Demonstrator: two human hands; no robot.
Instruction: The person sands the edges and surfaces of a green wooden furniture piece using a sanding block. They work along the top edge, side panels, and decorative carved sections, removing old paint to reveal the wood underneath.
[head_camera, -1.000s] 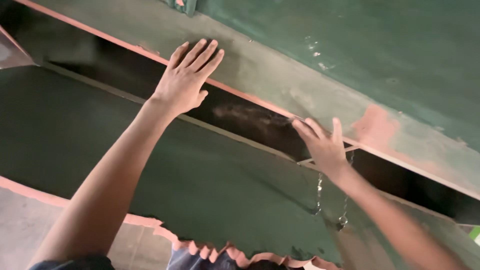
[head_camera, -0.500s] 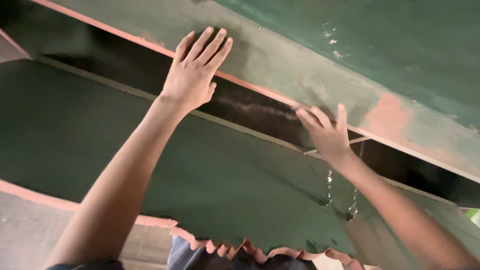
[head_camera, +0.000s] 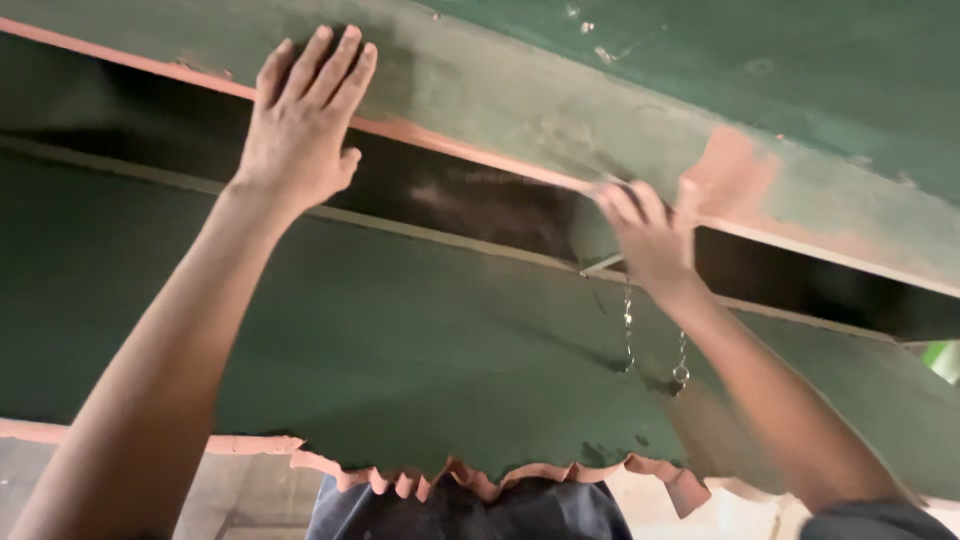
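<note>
Green panels fill the view: an upper panel (head_camera: 620, 110) slants across the top, and a lower panel (head_camera: 380, 360) lies beneath it, with a dark gap (head_camera: 470, 200) between them. Both are painted green, worn in places to a salmon-pink undercoat. A pink line runs along the upper panel's lower edge, and a bare pink patch (head_camera: 735, 175) shows near the right hand. The lower panel's near edge (head_camera: 480, 478) is ragged and scalloped, its torn rim also pink.

Left hand (head_camera: 300, 130) is open, fingers straight and close together, palm pressed flat against the upper panel just above the pink line. Its arm reaches up from the lower left corner.

Right hand (head_camera: 650, 235) is blurred. Its fingers look spread and rest at the upper panel's lower edge, right beside the pink patch; whether they curl around the edge or only touch it, I cannot tell. It does not appear closed on anything.

Just below the right wrist a thin chain (head_camera: 628, 325) hangs down against the lower panel, and a second strand (head_camera: 681, 365) hangs near it, ending in a small ring. A short pale bar (head_camera: 603, 265) shows at the gap beside the top of the chain.

Dark blue cloth (head_camera: 470, 510) shows below the ragged edge.
</note>
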